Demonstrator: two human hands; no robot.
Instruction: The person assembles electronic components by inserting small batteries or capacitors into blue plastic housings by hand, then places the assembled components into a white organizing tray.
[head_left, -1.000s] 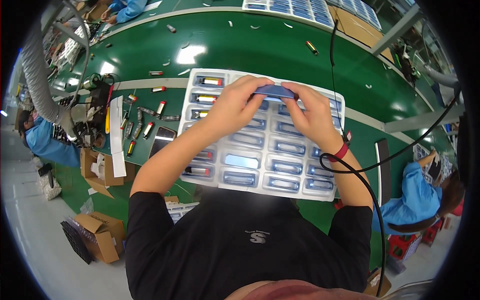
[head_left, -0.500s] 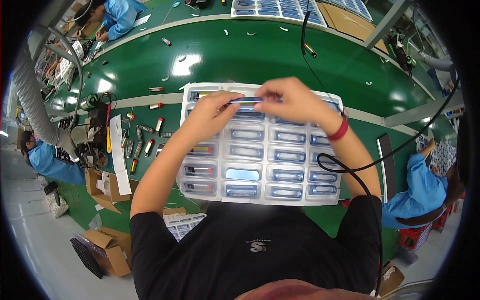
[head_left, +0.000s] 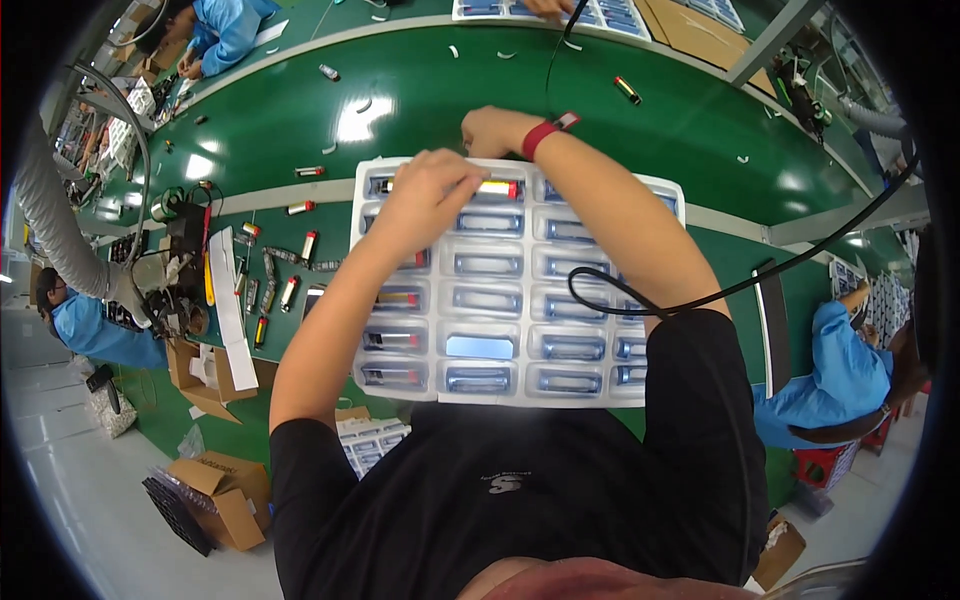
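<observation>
A white molded tray (head_left: 437, 375) lies in front of me with rows of compartments. Many hold translucent blue casings (head_left: 486, 263); those in the left column hold red-ended parts (head_left: 400, 300). My left hand (head_left: 425, 200) is over the far row, its thumb and fingers pinched at the left end of a battery-like cylinder (head_left: 502, 188) with a red end and a yellow band. My right hand (head_left: 487, 132) is past the tray's far edge, its fingers curled down; whatever they hold is hidden. A black cable (head_left: 720, 293) loops over my right forearm.
Loose red-ended cylinders (head_left: 290, 294) and a dark linked strip (head_left: 270, 275) lie left, beside a long white strip (head_left: 228, 305). White curved scraps (head_left: 507, 55) dot the green table (head_left: 700, 140). People in blue work left and right; another person's hand (head_left: 550, 8) touches a far tray.
My hands have parted. The right moved forward and left past the tray's far edge. The left lowered slightly, now at a red-ended cylinder. A person's hand appeared at the far tray.
</observation>
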